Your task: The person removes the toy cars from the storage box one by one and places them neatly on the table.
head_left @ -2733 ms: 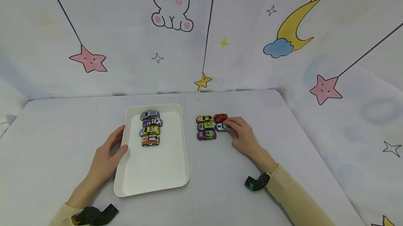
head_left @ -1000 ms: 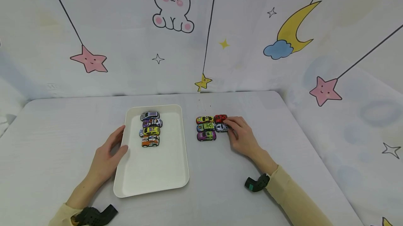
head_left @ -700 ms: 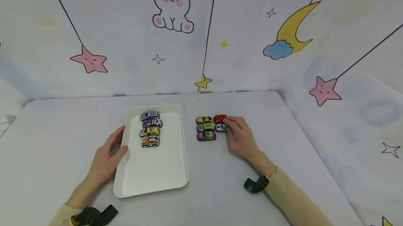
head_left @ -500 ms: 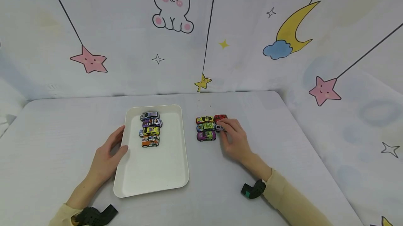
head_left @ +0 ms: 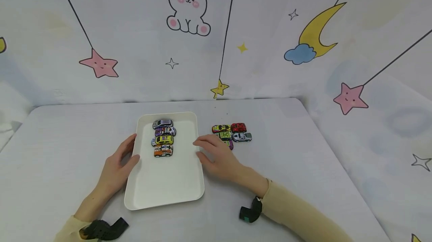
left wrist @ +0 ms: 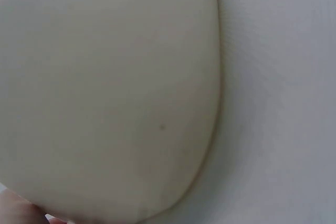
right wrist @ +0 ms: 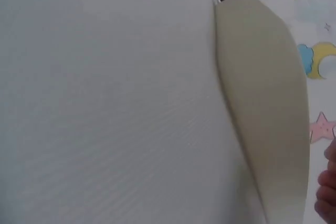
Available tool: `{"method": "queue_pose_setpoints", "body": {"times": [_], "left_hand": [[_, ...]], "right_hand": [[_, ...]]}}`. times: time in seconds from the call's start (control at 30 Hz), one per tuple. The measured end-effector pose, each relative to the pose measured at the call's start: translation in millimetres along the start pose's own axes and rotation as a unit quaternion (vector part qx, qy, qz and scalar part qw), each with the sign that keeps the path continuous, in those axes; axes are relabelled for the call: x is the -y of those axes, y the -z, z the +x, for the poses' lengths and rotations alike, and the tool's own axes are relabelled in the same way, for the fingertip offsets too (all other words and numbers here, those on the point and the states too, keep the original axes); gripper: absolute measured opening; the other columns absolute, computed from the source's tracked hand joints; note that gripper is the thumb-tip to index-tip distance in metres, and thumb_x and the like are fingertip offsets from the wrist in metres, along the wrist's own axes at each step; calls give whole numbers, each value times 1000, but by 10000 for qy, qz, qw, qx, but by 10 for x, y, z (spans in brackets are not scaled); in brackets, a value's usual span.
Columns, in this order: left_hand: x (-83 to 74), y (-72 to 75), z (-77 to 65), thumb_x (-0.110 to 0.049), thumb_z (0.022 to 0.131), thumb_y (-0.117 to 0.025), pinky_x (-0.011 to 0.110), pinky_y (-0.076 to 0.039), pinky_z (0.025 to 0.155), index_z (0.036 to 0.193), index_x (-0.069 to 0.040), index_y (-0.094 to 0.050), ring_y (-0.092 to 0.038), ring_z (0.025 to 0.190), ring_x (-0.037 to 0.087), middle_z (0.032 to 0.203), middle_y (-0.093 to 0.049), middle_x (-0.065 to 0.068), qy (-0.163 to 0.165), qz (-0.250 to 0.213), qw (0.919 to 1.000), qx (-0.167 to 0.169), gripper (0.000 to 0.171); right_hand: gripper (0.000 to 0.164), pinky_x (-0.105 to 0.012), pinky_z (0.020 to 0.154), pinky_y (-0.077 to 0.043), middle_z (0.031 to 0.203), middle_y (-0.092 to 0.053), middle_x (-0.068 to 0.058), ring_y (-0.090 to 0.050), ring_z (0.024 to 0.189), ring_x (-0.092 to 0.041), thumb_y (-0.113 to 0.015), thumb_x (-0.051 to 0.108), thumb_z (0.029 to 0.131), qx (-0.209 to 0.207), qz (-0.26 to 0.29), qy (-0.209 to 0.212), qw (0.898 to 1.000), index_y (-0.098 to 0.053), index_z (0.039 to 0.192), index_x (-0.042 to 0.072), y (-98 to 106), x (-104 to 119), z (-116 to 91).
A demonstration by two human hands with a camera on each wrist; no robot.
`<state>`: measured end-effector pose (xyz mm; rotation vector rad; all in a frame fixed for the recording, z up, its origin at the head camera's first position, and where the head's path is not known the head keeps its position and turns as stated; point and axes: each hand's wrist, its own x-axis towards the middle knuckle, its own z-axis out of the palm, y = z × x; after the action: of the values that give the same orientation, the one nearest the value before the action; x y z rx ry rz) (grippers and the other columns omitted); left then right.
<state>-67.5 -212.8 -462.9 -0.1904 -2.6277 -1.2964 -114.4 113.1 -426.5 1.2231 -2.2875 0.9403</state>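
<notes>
A white tray [head_left: 165,182] lies on the table with a column of toy cars inside: silver [head_left: 163,123], purple [head_left: 165,131], yellow [head_left: 162,140] and orange [head_left: 163,151]. My left hand [head_left: 114,169] holds its left rim, thumb over the edge and fingers along the outer wall. At the opposite rim my right hand [head_left: 219,159] hovers, thumb and fingers apart, nothing between them. Right beside it sit loose cars: a yellow one [head_left: 221,128], a red one [head_left: 239,127], a green one [head_left: 224,136], a silver-white one [head_left: 242,137] and a purple one [head_left: 230,145], partly hidden by this hand.
White cloth covers the table [head_left: 297,152]. Behind it hangs a patterned backdrop [head_left: 263,17] with a bunny, stars and a moon. Black wrist cameras [head_left: 250,211] sit on both forearms. The wrist views show mostly sleeves [left wrist: 115,77] and white cloth [right wrist: 105,103].
My right hand has left the silver-white car and moved left to the tray's right rim, covering part of the purple car. The left hand stays at the tray; the head view has shifted slightly.
</notes>
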Motion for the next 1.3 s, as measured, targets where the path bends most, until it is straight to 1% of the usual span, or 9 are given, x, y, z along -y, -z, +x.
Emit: {"method": "queue_pose_setpoints", "body": {"times": [0.1,0.2,0.37,0.47,0.63,0.77,0.93,1.17,1.3], "left_hand": [[2,-3,-2,-15,99,-59,2,-25,95,157,-25,-34,-51,129,44,148,-51,19,22,-4,10000,5,63],[6,-4,-5,-16,99,-58,3,-25,95,157,-25,-33,-51,130,44,148,-50,20,37,5,10000,31,64],[9,-9,2,-16,100,-58,3,-26,93,157,-24,-33,-50,131,43,149,-49,20,54,-29,10000,62,63],[4,-14,6,-16,100,-57,3,-27,93,157,-24,-32,-50,132,43,149,-49,21,62,-34,9999,92,63],[-16,0,4,-17,100,-57,4,-26,95,157,-23,-33,-50,132,43,148,-49,21,85,7,9999,79,63],[-20,7,-1,-17,100,-57,4,-26,94,157,-23,-33,-50,131,43,148,-50,21,104,8,9999,75,62],[-16,-14,-8,-17,100,-57,3,-27,93,157,-22,-34,-51,131,43,147,-51,21,115,1,9999,69,62],[-22,-16,-1,-16,100,-57,3,-26,93,157,-21,-34,-51,130,43,147,-51,22,63,27,10000,38,62],[-20,-12,-4,-16,100,-57,3,-25,94,157,-22,-34,-50,131,44,147,-50,22,78,39,10000,25,62]], "right_hand": [[24,-30,93,-50,117,-66,-5,-59,110,-18,-68,12,93,598,-39,-266,9978,-69,116,5,-40,136,184],[25,-30,93,-49,118,-66,-3,-58,111,-17,-67,17,96,1274,-112,-468,9907,-69,118,6,-74,243,373],[30,-24,93,-47,118,-65,0,-57,111,-14,-64,23,98,2342,-711,-560,9680,-68,124,10,-166,300,630],[30,-21,91,-46,117,-64,0,-55,110,-13,-63,25,98,2703,-1005,-560,9559,-68,125,12,-212,314,731],[26,-21,89,-46,115,-64,1,-55,107,-13,-63,25,99,3007,-1292,-367,9442,-70,120,14,-251,393,872],[25,-22,90,-46,116,-65,1,-56,106,-13,-62,25,99,3297,-1671,-230,9289,-70,119,13,-308,436,958],[28,-23,93,-46,121,-63,1,-56,111,-14,-62,30,100,3542,-2024,-264,9126,-69,121,14,-396,406,946],[23,-23,97,-45,119,-63,1,-57,110,-14,-62,25,99,3130,-2118,-32,9258,-70,118,14,-478,332,839],[23,-24,100,-44,121,-62,0,-57,112,-14,-62,23,99,3088,-2116,42,9273,-69,119,14,-488,321,822]]}}
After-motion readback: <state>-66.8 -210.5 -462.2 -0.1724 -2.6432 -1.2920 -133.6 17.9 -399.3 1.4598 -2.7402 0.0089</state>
